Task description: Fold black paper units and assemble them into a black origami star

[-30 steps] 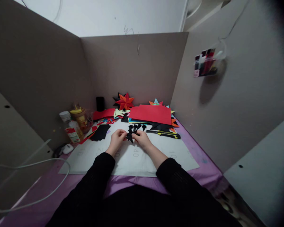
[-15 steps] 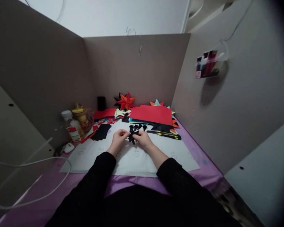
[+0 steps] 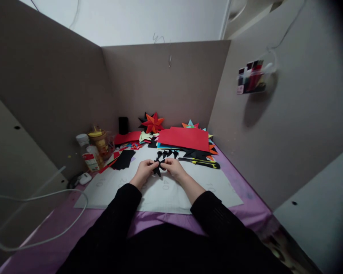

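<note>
A small black paper star (image 3: pixel 157 170) is held over the white sheet (image 3: pixel 185 194). My left hand (image 3: pixel 145 170) pinches its left side, and my right hand (image 3: pixel 173 167) pinches its upper right side. The fingertips of both hands nearly meet and cover part of the star. Just beyond them lie several small black folded paper pieces (image 3: pixel 169 153) in a row. A yellow-and-black utility knife (image 3: pixel 205 163) rests to the right of my right hand. Left of my left hand is a stack of black paper rectangles (image 3: pixel 125 159).
Red paper sheets (image 3: pixel 185 137) lie at the back, with a red-orange paper star (image 3: pixel 153 123) near the rear wall. Bottles and a yellow-lidded cup (image 3: pixel 98 142) stand at left. A white cable (image 3: pixel 85 205) loops at lower left. Grey panels enclose three sides.
My left hand has moved slightly right, its fingertips now further onto the black star and closer to my right hand's. The whole view has shifted slightly.
</note>
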### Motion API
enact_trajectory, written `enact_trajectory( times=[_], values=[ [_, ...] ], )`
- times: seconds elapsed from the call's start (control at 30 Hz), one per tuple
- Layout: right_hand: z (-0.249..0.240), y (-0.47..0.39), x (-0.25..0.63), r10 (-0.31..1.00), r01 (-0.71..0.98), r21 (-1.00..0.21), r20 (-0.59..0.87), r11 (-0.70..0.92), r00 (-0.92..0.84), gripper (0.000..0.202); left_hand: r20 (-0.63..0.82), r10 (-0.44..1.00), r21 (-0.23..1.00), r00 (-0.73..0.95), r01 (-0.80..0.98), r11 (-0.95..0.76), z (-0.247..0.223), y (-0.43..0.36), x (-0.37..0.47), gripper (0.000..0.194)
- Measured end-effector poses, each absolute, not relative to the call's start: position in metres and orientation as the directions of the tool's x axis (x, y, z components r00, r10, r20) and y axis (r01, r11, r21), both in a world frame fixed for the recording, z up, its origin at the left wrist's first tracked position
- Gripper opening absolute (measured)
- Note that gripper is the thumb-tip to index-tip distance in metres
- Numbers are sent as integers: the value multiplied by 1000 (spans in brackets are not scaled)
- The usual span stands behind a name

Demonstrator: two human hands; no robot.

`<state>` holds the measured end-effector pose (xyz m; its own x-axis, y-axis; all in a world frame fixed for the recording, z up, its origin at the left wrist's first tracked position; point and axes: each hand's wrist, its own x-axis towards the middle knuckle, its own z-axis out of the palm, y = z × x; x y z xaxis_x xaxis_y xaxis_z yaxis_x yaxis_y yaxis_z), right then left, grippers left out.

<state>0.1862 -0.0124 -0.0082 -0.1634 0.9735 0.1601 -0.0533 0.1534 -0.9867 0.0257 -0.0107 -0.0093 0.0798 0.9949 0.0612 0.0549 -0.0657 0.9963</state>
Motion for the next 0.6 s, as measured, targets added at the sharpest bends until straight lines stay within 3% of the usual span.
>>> enact_trajectory(
  times=[0.13,0.3,0.43,0.6],
  values=[
    [-14,-11,187,976,9,-988,149,153,-160,25,99,992,991,85,79,-105,-12,-11,28,31],
    [-15,-9,183,975,-37,-987,162,159,-153,18,221,974,968,39,110,-224,-10,-14,34,36],
    [-10,-10,180,990,-77,-988,135,131,-47,16,199,979,980,49,15,-200,-6,-17,38,38],
    [-8,-11,180,995,-146,-987,73,63,-66,22,200,979,980,28,16,-201,-8,-16,38,38]
  ],
)
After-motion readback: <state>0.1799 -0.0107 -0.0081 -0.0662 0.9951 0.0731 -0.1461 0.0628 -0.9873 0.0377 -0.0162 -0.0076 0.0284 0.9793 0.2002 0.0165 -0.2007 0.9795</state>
